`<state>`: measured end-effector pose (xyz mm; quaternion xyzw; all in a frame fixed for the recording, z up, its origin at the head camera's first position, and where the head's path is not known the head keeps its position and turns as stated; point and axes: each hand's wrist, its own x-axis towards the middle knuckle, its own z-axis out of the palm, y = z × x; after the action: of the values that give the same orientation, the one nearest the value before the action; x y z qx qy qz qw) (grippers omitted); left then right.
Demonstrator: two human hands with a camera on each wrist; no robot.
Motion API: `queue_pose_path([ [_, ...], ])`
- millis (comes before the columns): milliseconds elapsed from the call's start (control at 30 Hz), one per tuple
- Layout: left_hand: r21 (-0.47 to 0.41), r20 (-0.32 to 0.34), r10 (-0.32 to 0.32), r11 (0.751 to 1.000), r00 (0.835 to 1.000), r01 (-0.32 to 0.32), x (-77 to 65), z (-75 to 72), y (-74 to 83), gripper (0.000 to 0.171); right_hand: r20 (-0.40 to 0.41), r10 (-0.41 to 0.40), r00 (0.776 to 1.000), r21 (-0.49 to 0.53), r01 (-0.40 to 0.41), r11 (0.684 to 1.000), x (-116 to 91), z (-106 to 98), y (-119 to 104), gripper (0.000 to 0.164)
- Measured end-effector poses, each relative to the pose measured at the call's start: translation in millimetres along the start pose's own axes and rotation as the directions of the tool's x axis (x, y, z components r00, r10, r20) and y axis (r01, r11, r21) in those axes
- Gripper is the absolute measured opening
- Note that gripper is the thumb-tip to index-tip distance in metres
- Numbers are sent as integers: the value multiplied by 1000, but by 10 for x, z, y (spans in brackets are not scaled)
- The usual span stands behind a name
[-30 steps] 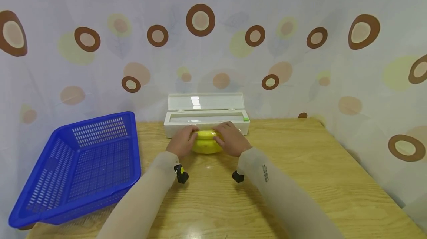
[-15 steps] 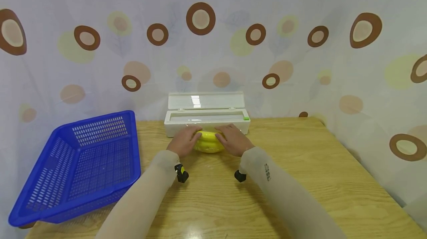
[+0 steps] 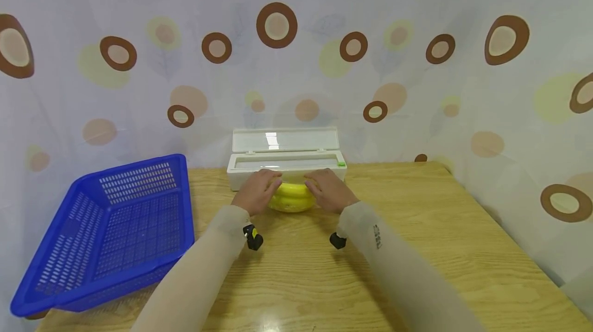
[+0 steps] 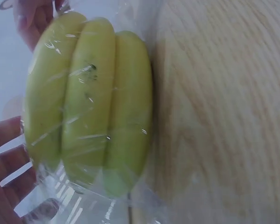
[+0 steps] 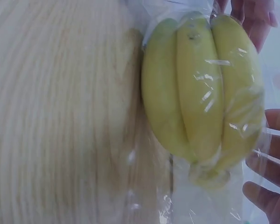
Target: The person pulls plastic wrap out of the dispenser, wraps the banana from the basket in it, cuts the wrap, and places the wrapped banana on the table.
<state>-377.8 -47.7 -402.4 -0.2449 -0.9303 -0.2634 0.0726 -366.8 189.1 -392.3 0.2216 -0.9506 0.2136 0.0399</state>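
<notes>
Showing a slightly wider gap than a second ago between left hand (image 3: 257, 191) and right hand (image 3: 331, 190), baring more of the yellow bananas (image 3: 292, 198); probably means clear film (image 5: 177, 7) being smoothed outward over both ends. Grasping nothing, by the look of it: fingers spread loosely against film at either end. Lying between both hands, wrapped, on the wooden table (image 3: 287, 270). Standing well left, out of the way: blue basket (image 3: 186, 203). Close behind the bananas, limiting forward reach: white box (image 3: 238, 180), lid (image 3: 306, 139) raised. Hanging farthest: patterned sheet (image 3: 296, 74).
</notes>
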Motion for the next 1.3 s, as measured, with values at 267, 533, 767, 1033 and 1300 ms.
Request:
queue_pose_path([
  [267, 47, 8, -4, 999, 1000, 4, 162, -167, 183, 49, -75, 20, 997, 57, -15, 998, -1, -158, 242, 43],
  [533, 138, 43, 9, 990, 999, -15, 383, -312, 369, 44, -156, 140, 978, 85, -128, 988, -52, -251, 487, 31],
  [767, 196, 55, 45, 979, 997, -55, 600, -375, 613, 34, -255, 313, 915, 189, -270, 944, -35, -227, 742, 29],
  [1033, 222, 62, 84, 970, 995, -96, 911, -175, 839, 30, -261, 502, 825, 383, -388, 838, 45, -77, 877, 43],
  [1300, 248, 90, 71, 964, 993, -91, 1162, 111, 1042, 30, -243, 503, 829, 392, -391, 833, 83, -5, 884, 41],
])
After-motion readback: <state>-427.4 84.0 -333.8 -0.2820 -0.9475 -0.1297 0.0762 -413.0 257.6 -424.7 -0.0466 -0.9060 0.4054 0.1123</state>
